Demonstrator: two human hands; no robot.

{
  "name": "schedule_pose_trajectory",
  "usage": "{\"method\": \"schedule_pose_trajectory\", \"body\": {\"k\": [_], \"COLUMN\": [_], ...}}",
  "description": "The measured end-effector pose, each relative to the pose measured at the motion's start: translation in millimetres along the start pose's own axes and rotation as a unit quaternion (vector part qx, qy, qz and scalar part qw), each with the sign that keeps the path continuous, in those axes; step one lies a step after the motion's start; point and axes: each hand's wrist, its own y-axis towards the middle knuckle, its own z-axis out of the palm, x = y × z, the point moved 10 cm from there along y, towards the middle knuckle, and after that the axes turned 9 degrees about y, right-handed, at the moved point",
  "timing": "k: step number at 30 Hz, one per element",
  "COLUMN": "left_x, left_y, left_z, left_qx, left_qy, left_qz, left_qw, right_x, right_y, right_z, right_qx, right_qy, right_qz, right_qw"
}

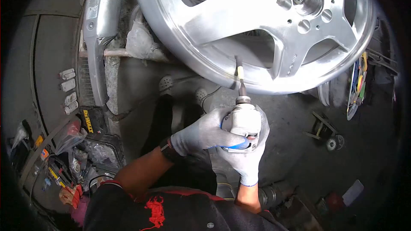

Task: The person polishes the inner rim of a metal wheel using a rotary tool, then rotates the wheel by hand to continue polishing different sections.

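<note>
A bare-metal alloy wheel (222, 17) with wide spokes fills the upper middle. My left hand (205, 132), in a pale work glove, is closed round the white body of a handheld rotary tool (246, 122), its thumb across the blue part. From below and the right, my right hand (250, 158), also gloved, wraps the same tool. The tool's shaft points up to a narrow bit (239, 68), which lies over the wheel's inner rim between two spokes; whether it touches is unclear.
A long silver metal part (100, 30) is at the upper left. Below it are a DeWalt case (92, 119) and bagged items (70, 137). Coloured discs (358, 83) hang right of the wheel, above a small wheeled stand (327, 134). Grey clogs (166, 84) show beneath.
</note>
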Motion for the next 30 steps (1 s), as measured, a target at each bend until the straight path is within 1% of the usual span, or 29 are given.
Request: {"method": "schedule_pose_trajectory", "body": {"k": [1,3,4,6,8,10,11,12,14,15,17,18,19,20,21,22,24,25,26,28,29,30], "left_x": [-2,-7,-9,-10,-22,-38,-44,-45,-44,-44,-49,-42,-30,-20,-12,-8,-6,-7,-9,-11,-17,-20], "left_y": [-1,-9,-14,-24,-32,-38,-40,-42,-46,-45,-42,-40,-36,-32,-24,-17,-8,-9,-10,-14,-17,-21], "left_z": [0,-3,-7,-21,-22,-27,-28,-30,-33,-33,-28,-28,-29,-28,-21,-13,-4,-4,-3,-5,-16,-20], "left_qx": [0.0,-0.002,-0.004,-0.028,-0.037,-0.064,-0.071,-0.071,-0.076,-0.076,-0.051,-0.048,-0.042,-0.035,0.004,0.008,-0.014,-0.013,-0.012,-0.013,-0.035,-0.037], "left_qy": [0.0,-0.031,-0.029,0.035,0.015,0.099,0.093,0.096,0.106,0.108,0.093,0.094,0.084,0.074,0.073,0.071,-0.027,-0.029,-0.045,-0.076,-0.007,-0.005], "left_qz": [0.0,-0.007,-0.008,-0.029,-0.047,-0.064,-0.058,-0.059,-0.077,-0.079,-0.064,-0.066,-0.055,-0.044,-0.054,-0.055,-0.041,-0.04,-0.04,-0.039,-0.012,-0.012], "left_qw": [1.0,0.999,1.0,0.999,0.998,0.991,0.991,0.991,0.988,0.988,0.992,0.992,0.994,0.996,0.996,0.996,0.999,0.999,0.998,0.996,0.999,0.999], "right_x": [-2,-15,-13,-5,4,4,1,-1,5,7,16,11,-13,-34,-2,0,-3,3,5,16,22,23], "right_y": [-1,-3,-2,-2,-1,2,4,3,-1,0,1,0,-4,-10,-8,-9,-10,1,4,6,3,2], "right_z": [-1,13,17,28,29,42,48,50,52,50,49,47,44,41,26,22,10,15,17,17,22,22], "right_qx": [0.0,0.063,0.063,0.065,0.045,0.089,0.113,0.112,0.096,0.094,0.107,0.104,0.086,0.067,0.038,0.036,0.011,0.088,0.089,0.036,0.013,0.014], "right_qy": [-0.001,0.018,0.021,0.054,0.05,0.102,0.109,0.111,0.092,0.094,0.038,0.038,0.101,0.162,0.076,0.072,0.003,-0.036,-0.037,0.011,0.028,0.031], "right_qz": [0.0,0.03,0.03,0.026,0.012,0.019,0.027,0.026,-0.027,-0.026,-0.042,-0.041,0.049,0.139,-0.012,-0.011,0.016,0.002,0.002,-0.032,-0.067,-0.068], "right_qw": [1.0,0.997,0.997,0.996,0.998,0.991,0.987,0.987,0.991,0.991,0.993,0.993,0.99,0.975,0.996,0.997,1.0,0.995,0.995,0.999,0.997,0.997]}}
